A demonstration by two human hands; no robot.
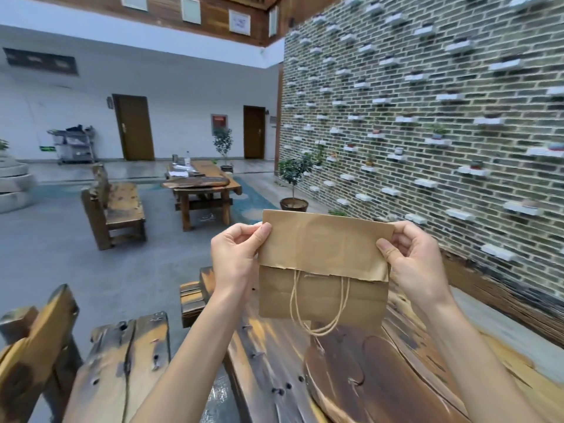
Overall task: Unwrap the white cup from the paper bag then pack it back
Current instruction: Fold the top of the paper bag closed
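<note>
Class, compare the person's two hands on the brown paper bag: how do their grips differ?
The left hand pinches the brown paper bag at its top left corner; the right hand grips lower, on the folded flap's right edge. The left thumb points right, the right thumb left. Both hold the bag above the wooden table.

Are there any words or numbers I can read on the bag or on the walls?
No text here can be read.
Paper bag, held between the left hand and right hand: plain brown, no print showing.
Green sign low on the far wall: too small and blurred.
Red panel between the doors: blurred.
White framed sheet up on the wood wall: marks too faint to read.
</note>
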